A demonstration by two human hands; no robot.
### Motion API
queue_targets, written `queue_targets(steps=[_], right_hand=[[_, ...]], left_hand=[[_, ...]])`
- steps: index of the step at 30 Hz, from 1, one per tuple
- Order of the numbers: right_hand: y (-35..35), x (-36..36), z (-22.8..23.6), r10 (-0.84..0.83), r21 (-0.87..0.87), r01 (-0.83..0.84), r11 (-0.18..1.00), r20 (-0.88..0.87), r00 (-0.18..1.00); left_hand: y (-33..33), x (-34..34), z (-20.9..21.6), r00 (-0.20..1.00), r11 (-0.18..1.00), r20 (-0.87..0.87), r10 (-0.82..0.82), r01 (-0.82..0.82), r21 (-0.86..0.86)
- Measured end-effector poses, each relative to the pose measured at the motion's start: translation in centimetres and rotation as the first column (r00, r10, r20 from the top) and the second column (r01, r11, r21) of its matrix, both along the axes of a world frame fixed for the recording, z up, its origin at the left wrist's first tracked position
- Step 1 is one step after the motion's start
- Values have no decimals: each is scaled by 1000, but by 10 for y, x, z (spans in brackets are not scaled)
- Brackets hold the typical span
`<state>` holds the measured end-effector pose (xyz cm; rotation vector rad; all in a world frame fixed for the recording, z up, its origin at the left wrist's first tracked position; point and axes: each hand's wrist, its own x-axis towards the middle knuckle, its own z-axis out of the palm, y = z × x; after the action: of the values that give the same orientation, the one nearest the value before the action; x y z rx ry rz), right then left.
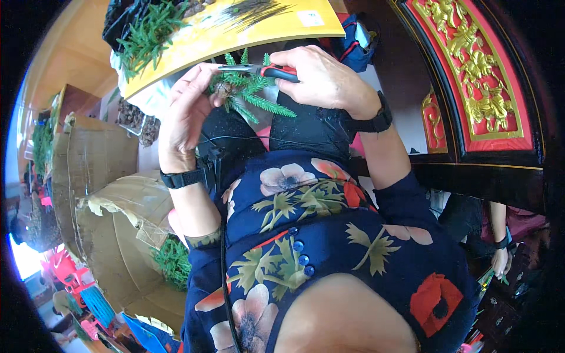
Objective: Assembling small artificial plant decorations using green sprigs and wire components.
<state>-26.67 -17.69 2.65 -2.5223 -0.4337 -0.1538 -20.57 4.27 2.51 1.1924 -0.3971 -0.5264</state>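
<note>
My left hand (187, 109) is raised in front of the yellow board, its fingers and thumb closed on a green artificial pine sprig (268, 106). A small brown cone-like piece (222, 92) sits at the sprig's middle, beside my left fingers. In my right hand (323, 79) is a pair of pliers (280, 73) with red and black handles. Their metal jaws lie across the top of the sprig and reach my left fingertips. Whether the jaws grip a wire there is too small to tell. The sprig's needled arms spread above my lap.
On the yellow board (282, 29) lie a heap of green sprigs (147, 44), dark thin stems (253, 13) and brown cones (199, 7). An open cardboard box (97, 156) with greenery (172, 263) stands left. A carved red-gold panel (482, 76) is right; another person's hand (500, 262) shows lower right.
</note>
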Motion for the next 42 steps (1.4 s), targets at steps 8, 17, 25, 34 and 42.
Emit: queue_targets(steps=[8,17,25,34,42], right_hand=[[5,-3,-2,-81,24,79,997,58,995],[14,-4,3,-147,-50,148,988,28,989],[8,-3,-2,-59,-10,61,998,125,990],[13,-6,6,-116,51,113,992,42,992],[16,-11,18,-85,114,72,991,114,990]], left_hand=[[4,1,1,993,994,113,-16,3,107],[5,1,-2,989,986,127,71,-89,141],[6,4,0,994,988,90,59,-71,134],[3,3,0,998,999,52,-32,32,13],[8,-1,5,988,981,-69,-137,125,-149]])
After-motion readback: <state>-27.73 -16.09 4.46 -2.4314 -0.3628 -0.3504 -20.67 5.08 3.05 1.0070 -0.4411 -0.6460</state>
